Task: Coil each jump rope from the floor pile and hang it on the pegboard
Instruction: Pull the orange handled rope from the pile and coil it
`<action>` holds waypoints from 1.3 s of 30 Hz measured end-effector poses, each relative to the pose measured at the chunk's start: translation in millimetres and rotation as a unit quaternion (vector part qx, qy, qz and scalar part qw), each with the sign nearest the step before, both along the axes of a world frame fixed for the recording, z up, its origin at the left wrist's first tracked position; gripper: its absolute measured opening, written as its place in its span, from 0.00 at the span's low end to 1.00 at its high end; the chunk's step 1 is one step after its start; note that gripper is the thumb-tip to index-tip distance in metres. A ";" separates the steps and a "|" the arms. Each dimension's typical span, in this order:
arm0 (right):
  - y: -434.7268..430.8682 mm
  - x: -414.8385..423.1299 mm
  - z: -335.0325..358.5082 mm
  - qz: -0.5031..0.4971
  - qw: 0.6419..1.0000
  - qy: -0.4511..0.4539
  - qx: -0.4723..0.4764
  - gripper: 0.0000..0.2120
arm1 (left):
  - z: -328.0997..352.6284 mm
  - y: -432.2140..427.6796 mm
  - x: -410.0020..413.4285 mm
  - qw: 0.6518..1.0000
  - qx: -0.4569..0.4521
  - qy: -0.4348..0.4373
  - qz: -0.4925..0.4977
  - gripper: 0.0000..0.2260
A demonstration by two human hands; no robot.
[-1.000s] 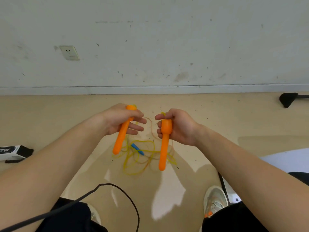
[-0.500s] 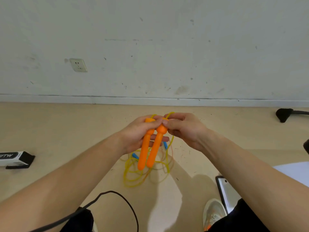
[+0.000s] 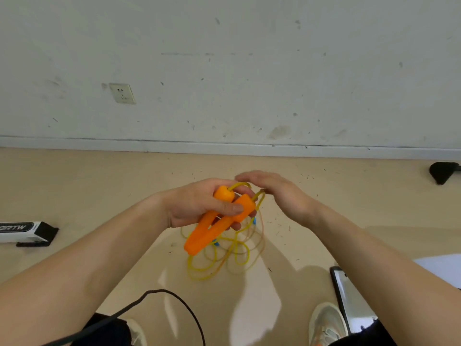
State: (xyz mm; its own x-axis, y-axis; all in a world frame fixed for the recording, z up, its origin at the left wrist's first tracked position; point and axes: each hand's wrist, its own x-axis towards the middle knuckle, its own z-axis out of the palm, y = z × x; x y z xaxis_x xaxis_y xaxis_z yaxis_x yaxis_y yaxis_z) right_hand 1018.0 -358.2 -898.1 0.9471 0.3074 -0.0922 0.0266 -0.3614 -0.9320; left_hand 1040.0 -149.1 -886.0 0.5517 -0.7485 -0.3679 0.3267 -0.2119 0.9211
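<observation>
The left hand [image 3: 199, 204] was curled round both orange handles [image 3: 219, 227] of one jump rope, thumb pressed across them. It held them side by side, their cord ends up by the knuckles and their free ends slanting down and to the left. Just to the right, the right hand [image 3: 277, 193] was spread flat with straight fingers, gripping nothing, its palm over the top of the handles. Whether it touched the cord there could not be told.

The yellow cord [image 3: 217, 262] arched out of the handle tops under that palm and fell in loose tangled loops below both hands, over the beige floor [image 3: 99, 186]. Small blue pieces [image 3: 254, 221] showed among the loops.

Farther out, a black-and-white box [image 3: 25, 231] lay at the left, a black cable [image 3: 174, 299] curved near the person's legs, and a pale shoe [image 3: 324, 323] stood beside a dark screen [image 3: 349, 295].
</observation>
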 end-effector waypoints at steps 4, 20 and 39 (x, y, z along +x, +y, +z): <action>8.3 -3.1 -5.6 0.028 0.999 0.010 -0.012 0.23 | -0.2 0.1 0.5 0.999 0.024 0.005 -0.043 0.15; -1.6 -1.5 6.5 -0.030 0.988 0.131 0.074 0.08 | -13.7 -5.0 -5.8 0.997 0.003 0.073 0.026 0.18; -14.5 -0.2 15.9 0.045 0.940 -0.115 -0.318 0.15 | -37.2 -25.0 -22.8 0.992 0.106 -0.056 -0.023 0.09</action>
